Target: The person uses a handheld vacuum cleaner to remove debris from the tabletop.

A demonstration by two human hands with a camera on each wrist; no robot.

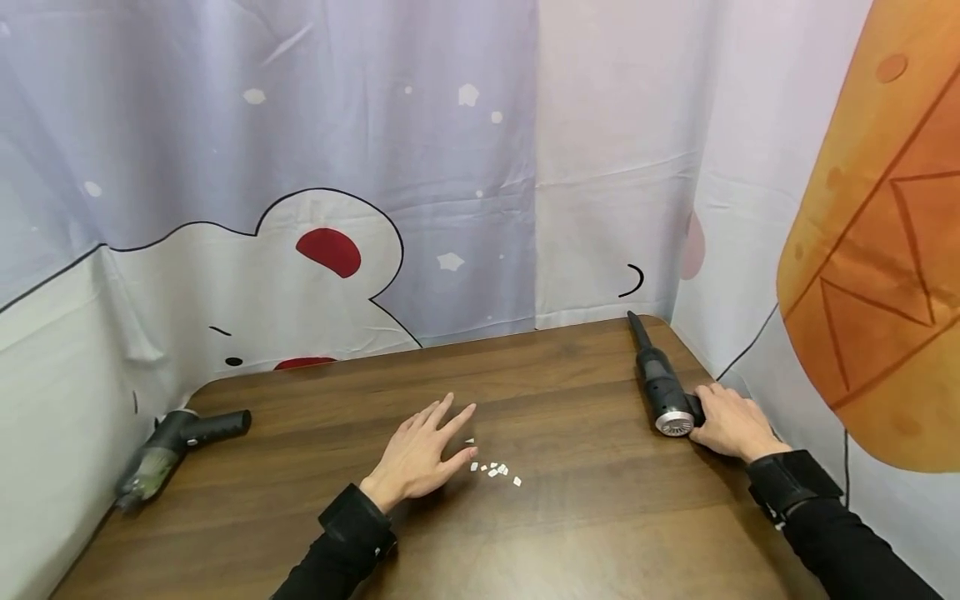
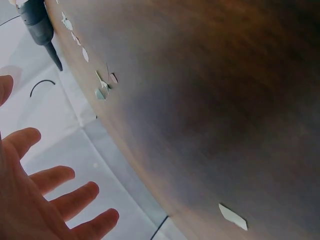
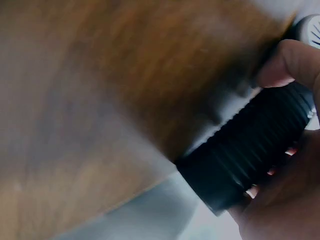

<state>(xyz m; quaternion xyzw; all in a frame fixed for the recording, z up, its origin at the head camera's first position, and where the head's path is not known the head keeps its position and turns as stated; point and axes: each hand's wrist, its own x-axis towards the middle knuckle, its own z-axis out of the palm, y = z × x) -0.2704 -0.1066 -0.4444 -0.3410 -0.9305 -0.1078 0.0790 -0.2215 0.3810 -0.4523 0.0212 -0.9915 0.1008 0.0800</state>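
Note:
At the table's right side my right hand (image 1: 735, 423) grips the handle of a black handheld vacuum (image 1: 663, 387) with a slim nozzle and a silver vented end. The nozzle points to the back edge. In the right wrist view, fingers and thumb wrap the ribbed black handle (image 3: 245, 145). My left hand (image 1: 420, 454) is held over the middle of the table, palm down, its fingers spread and holding nothing. Just right of its thumb lie several small white paper scraps (image 1: 493, 470). Close to the left wrist camera is one larger-looking white scrap (image 2: 233, 217).
A second black handheld device (image 1: 168, 450) with a clear body lies on its side at the table's left edge. Printed curtains (image 1: 450, 167) hang behind and beside the brown wooden table (image 1: 315, 517). A thin dark cable (image 1: 750, 340) runs along the right curtain.

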